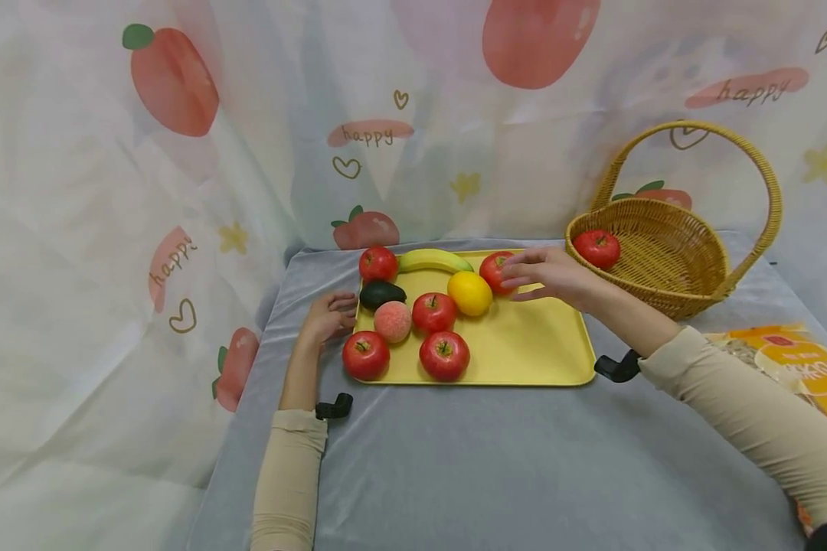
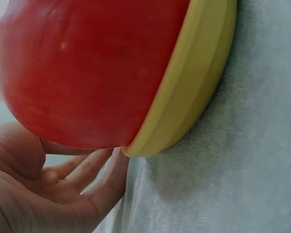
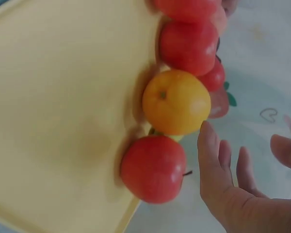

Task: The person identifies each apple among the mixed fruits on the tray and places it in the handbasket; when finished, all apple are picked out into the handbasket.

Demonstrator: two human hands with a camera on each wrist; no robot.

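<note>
On the yellow tray (image 1: 524, 348) lie several red apples, among them a front left one (image 1: 366, 355), plus a banana (image 1: 434, 261), an avocado (image 1: 382, 295), a peach (image 1: 393, 321) and a yellow-orange citrus fruit (image 1: 470, 294). My left hand (image 1: 328, 315) is at the tray's left edge with its fingers loosely bent; in the left wrist view they reach under the rim (image 2: 194, 77) beside an apple (image 2: 92, 68). Over the tray's far right side, my right hand (image 1: 551, 275) extends its fingers, overlapping a red apple (image 1: 496, 272). The right wrist view shows this hand (image 3: 247, 189) empty, apart from the apple (image 3: 154, 169).
A wicker basket (image 1: 689, 302) with a tall handle stands at the back right, one red apple (image 1: 597, 249) inside. An orange and yellow package (image 1: 806, 360) lies by the right forearm. Grey cloth (image 1: 496, 467) covers the table, and a printed curtain (image 1: 262, 138) hangs behind.
</note>
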